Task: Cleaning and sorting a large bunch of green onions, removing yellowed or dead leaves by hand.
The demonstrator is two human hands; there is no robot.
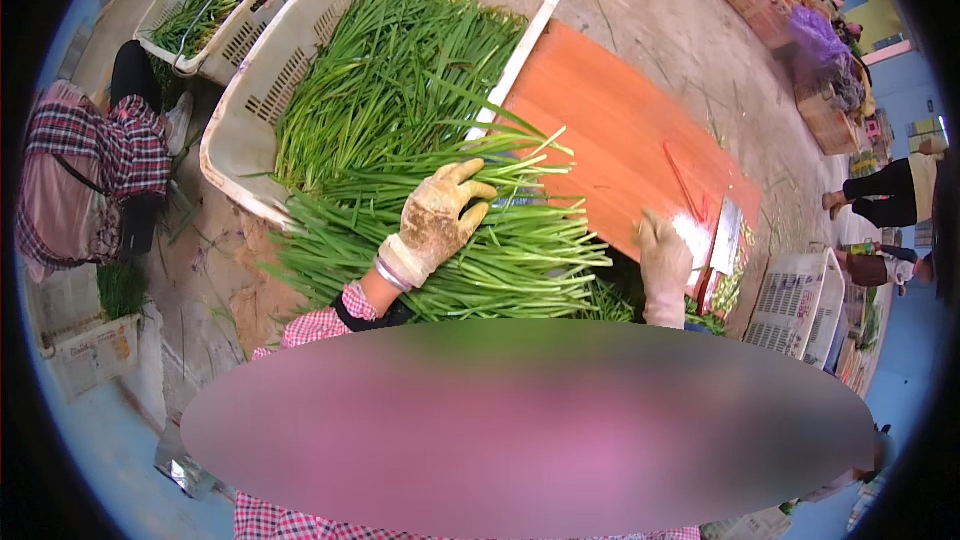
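A large bunch of green garlic chives (517, 262) lies across in front of me, pale cut ends to the right. On top of it rests my left hand (444, 219) in a dirty yellowish glove, fingers spread. My right hand (664, 255), gloved and blurred, is over the near edge of an orange wooden board (600, 105); whether it holds anything is unclear. A cleaver (724, 240) lies at the board's right end, near a red strip (684, 180). Beyond the bunch, a white plastic crate (244, 116) holds many more chives.
Another crate of greens (214, 60) stands at the upper left. A person in a plaid shirt (97, 157) is at the left. White crates (787, 300) stand at the right, with people farther off. Chive trimmings (731, 289) lie beside the cleaver. A blurred oval hides the lower middle.
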